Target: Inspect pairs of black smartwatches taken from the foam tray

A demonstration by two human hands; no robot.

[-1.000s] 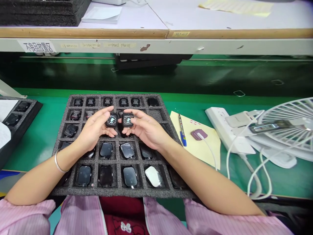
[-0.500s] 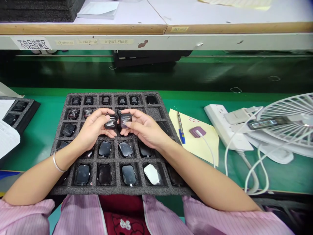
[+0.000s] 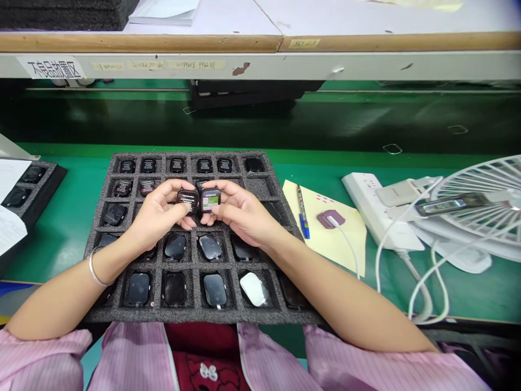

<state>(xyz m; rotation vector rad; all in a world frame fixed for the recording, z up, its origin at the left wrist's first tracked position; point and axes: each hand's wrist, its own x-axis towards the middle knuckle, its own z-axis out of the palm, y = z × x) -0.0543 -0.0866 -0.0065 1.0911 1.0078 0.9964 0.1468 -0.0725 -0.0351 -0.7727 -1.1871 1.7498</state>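
Observation:
My left hand [image 3: 165, 210] grips a dark smartwatch body [image 3: 188, 200] with lines of white text lit on its screen, the thumb lying on the lower part of the glass. A second smartwatch body [image 3: 210, 200], its screen partly green, is pinched in my right hand [image 3: 236, 209] with the thumb at its lower edge. The two watches are held side by side over a dark foam tray [image 3: 195, 317]. Strapless watch bodies sit in many of the tray's square pockets, several in the far rows showing white text. One near pocket holds a watch with a white face [image 3: 253, 289].
Right of the tray lie a yellow sheet [image 3: 345, 247], a blue pen [image 3: 303, 212] and a purple charging piece [image 3: 330, 219] on a white cable. Beyond are a power strip [image 3: 378, 212] and a white fan [image 3: 488, 190]. Another foam tray [image 3: 52, 182] with papers stands left.
The right-hand watch's screen has gone from white text to a partly green display. My left thumb has moved down and right onto its watch's screen.

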